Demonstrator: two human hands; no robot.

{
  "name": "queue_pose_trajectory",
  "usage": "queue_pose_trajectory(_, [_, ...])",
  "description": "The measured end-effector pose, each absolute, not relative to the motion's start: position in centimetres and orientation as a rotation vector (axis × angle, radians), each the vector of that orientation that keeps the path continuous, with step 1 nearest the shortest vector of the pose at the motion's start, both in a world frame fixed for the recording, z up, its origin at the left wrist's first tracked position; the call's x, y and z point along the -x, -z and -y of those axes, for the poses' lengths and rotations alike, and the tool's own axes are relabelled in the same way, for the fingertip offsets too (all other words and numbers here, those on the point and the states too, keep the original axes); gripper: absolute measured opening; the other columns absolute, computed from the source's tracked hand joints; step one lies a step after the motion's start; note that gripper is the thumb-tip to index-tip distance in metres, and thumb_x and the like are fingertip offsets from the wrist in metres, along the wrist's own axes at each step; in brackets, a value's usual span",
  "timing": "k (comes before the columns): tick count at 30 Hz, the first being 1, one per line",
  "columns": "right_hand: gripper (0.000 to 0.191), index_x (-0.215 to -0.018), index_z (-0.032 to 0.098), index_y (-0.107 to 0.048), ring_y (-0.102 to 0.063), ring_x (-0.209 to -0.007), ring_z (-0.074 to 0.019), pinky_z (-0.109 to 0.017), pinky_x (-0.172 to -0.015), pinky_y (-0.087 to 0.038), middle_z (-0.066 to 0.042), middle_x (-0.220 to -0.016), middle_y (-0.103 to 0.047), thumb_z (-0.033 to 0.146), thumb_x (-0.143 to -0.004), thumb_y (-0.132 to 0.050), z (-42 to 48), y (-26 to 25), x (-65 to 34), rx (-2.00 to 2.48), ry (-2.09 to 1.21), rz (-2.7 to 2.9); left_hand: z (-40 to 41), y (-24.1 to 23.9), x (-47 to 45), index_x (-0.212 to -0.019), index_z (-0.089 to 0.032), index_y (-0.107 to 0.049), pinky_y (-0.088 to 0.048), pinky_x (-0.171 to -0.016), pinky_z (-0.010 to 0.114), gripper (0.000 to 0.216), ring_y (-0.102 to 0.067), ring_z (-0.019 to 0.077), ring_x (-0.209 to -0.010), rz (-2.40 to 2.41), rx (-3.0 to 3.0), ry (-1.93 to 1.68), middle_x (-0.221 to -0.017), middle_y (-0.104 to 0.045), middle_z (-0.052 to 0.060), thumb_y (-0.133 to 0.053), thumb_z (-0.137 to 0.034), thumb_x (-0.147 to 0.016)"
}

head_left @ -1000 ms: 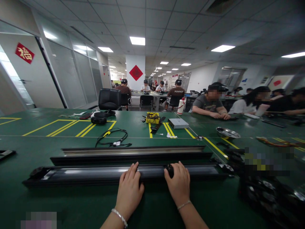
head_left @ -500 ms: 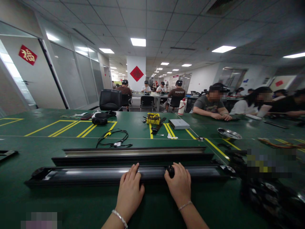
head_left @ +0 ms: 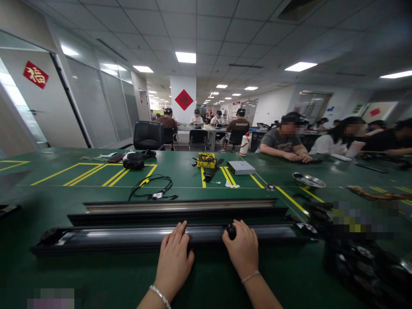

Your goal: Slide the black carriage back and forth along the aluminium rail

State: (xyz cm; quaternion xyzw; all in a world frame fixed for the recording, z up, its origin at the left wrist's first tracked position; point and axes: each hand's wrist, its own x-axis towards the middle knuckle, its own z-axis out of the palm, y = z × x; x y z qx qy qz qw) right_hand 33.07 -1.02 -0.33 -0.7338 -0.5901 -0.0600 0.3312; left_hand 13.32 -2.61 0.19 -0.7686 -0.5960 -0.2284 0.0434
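A long black housing (head_left: 106,248) with a glossy, tube-like grey surface (head_left: 128,234) along its top lies across the green table before me. My left hand (head_left: 174,249) rests on its middle, fingers stretched out over the near edge and the glossy surface. Farther right, my right hand (head_left: 241,244) has its thumb and fingers curled around a small black knob-like part (head_left: 231,231) on the same surface. Its exact shape is partly covered by my fingers. Just behind lies a second long black channel (head_left: 180,210) with a metallic inner strip, parallel to the first and touched by neither hand.
Beyond the channels are a looped black cable (head_left: 152,186), a yellow cable-wrapped object (head_left: 206,160), a grey box (head_left: 240,167) and a metal bowl (head_left: 309,180). Dark, blurred equipment (head_left: 363,266) crowds the right. A person (head_left: 283,139) sits across the table, with others beyond.
The camera view has shifted very slightly. Both hands keep the same places on the long housing, and the black part has not visibly moved along it.
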Motion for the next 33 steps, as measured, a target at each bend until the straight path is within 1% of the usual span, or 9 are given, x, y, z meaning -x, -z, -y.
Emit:
queue_pose_trajectory(7, [0.027,-0.094,0.015,-0.061,-0.048,-0.111,-0.0258,-0.042,-0.099,-0.025,-0.011,-0.107,-0.063,0.029,-0.074,-0.048,1.07,0.26,-33.09,1.914,0.157,1.550,2.57,0.04,-13.33,-0.090,-0.022,-0.059,-0.032,-0.098,0.041,0.022,-0.038,0.0217,-0.126,1.820,2.347,0.697,-0.137,-0.044,0.005,-0.046,-0.015,-0.073])
queue_pose_trajectory(23, [0.027,-0.095,0.013,-0.059,-0.052,-0.107,-0.0239,-0.038,-0.096,-0.029,-0.011,-0.104,-0.064,0.027,-0.075,-0.048,0.86,0.70,-33.50,1.890,0.254,1.566,2.75,-0.48,-13.42,-0.089,-0.022,-0.059,-0.032,-0.098,0.041,0.021,-0.038,0.0211,-0.126,1.848,2.345,0.677,-0.137,-0.044,0.005,-0.046,-0.017,-0.074])
queue_pose_trajectory(33, [0.028,-0.096,0.012,-0.059,-0.052,-0.105,-0.0231,-0.036,-0.096,-0.030,-0.012,-0.104,-0.063,0.025,-0.075,-0.047,0.95,0.53,-33.61,1.881,0.275,1.568,2.70,-0.16,-13.32,-0.092,-0.022,-0.059,-0.032,-0.099,0.041,0.023,-0.036,0.0215,-0.127,1.823,2.346,0.687,-0.137,-0.043,0.005,-0.046,-0.016,-0.074])
